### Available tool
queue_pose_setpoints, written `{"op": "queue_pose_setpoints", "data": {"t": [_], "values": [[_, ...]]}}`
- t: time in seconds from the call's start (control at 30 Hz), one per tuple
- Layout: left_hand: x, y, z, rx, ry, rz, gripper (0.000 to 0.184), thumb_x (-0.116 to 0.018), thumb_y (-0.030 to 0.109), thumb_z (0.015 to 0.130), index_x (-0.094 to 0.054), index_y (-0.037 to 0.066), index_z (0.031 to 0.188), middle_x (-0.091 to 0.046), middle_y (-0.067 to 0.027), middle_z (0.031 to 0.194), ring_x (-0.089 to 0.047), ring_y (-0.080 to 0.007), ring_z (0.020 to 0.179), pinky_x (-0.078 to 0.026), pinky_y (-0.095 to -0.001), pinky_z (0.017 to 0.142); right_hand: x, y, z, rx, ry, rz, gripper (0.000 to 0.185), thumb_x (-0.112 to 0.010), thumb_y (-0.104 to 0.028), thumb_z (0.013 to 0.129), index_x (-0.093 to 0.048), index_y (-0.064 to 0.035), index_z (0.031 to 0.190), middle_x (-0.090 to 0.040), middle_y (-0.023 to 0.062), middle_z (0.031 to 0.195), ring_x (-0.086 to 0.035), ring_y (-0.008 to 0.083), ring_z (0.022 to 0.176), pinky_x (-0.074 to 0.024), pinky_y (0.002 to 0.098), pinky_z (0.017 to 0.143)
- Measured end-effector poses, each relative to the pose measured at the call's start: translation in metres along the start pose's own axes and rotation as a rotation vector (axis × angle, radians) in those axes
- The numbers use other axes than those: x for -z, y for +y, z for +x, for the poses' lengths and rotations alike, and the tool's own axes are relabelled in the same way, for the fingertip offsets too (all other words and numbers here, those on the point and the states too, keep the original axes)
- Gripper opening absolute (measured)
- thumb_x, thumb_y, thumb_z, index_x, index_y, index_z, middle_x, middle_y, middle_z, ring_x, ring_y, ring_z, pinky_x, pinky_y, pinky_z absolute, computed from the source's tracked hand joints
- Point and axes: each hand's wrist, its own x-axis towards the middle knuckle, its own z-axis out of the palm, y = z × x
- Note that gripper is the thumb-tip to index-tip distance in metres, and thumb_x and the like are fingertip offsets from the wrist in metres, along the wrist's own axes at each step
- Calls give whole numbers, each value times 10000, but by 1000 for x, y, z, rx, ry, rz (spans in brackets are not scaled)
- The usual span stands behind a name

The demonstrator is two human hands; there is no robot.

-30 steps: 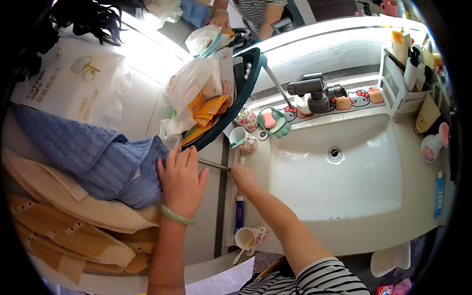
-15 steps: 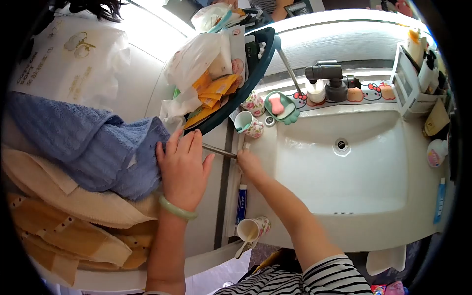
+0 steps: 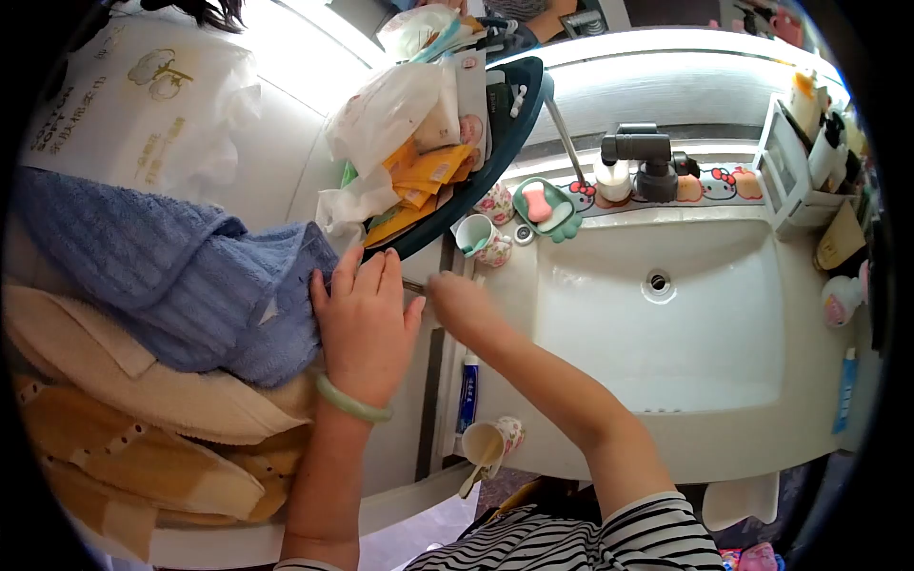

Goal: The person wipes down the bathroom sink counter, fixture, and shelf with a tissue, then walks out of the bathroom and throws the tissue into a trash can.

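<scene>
My left hand, with a pale green bangle on its wrist, lies with fingers stretched out at the front end of a dark green corner shelf. Its thumb side faces the metal leg below that shelf. A blue towel touches the left side of this hand. Slightly blurred, my right hand is curled at the metal leg, close to my left fingertips; its fingers are mostly hidden underneath. The shelf carries a white plastic bag and yellow packets.
Right of my arm is a white sink with a dark faucet behind it. Floral cups, a soap dish and a toothpaste tube stand along the left counter edge. A cup with a brush is near my right elbow.
My right hand has moved left along the metal leg, closer to my left hand. My left hand has shifted slightly right, partly with the whole view.
</scene>
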Motion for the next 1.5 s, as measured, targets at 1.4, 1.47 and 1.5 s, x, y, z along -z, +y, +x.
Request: {"op": "queue_pose_setpoints", "data": {"t": [1.4, 1.47, 1.5], "values": [[2, 8, 4, -20, -81, 106, 470, -606, 258, 792, -535, 13, 1186, -536, -107, 1172, -406, -315, 1190, -260, -544, 984, -22, 3, -7, 250, 523, 185, 348, -556, -126, 756, -585, -73, 1098, -527, 66, 895, -525, 230, 884, -401, 345, 761], [2, 8, 5, -11, -78, 107, 470, -603, 260, 794, -535, 12, 1187, -536, -107, 1172, -405, -315, 1190, -260, -545, 983, -54, 48, -19, 184, 499, 105, 330, -571, -125, 758, -591, -92, 1086, -537, 62, 897, -529, 226, 898, -405, 348, 768], [3, 9, 5, -8, -87, 106, 469, -601, 263, 796, -535, 11, 1187, -536, -108, 1171, -404, -316, 1190, -261, -546, 982, -52, 48, -21, 188, 506, 96, 330, -571, -125, 758, -591, -92, 1086, -537, 62, 897, -529, 226, 898, -405, 348, 768]]}}
